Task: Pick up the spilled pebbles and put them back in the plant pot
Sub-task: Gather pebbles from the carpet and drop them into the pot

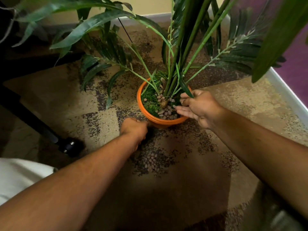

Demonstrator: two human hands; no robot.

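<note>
Carpet (208, 172) holds pebbles (154, 161) behind left fingers (133, 129).

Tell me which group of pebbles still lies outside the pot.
The pebbles on the carpet, between the two forearms and nearer the camera than the orange pot. The other pebbles lie inside the pot's rim, beside the open right hand.

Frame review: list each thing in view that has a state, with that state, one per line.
Orange plastic plant pot: upright on the carpet, partly filled with pebbles.
Brown pebbles in the pot: heaped near the stems.
Spilled brown pebbles: scattered on the carpet.
Left hand: closed, beside the pot.
Right hand: open, fingers over the pot.
</note>
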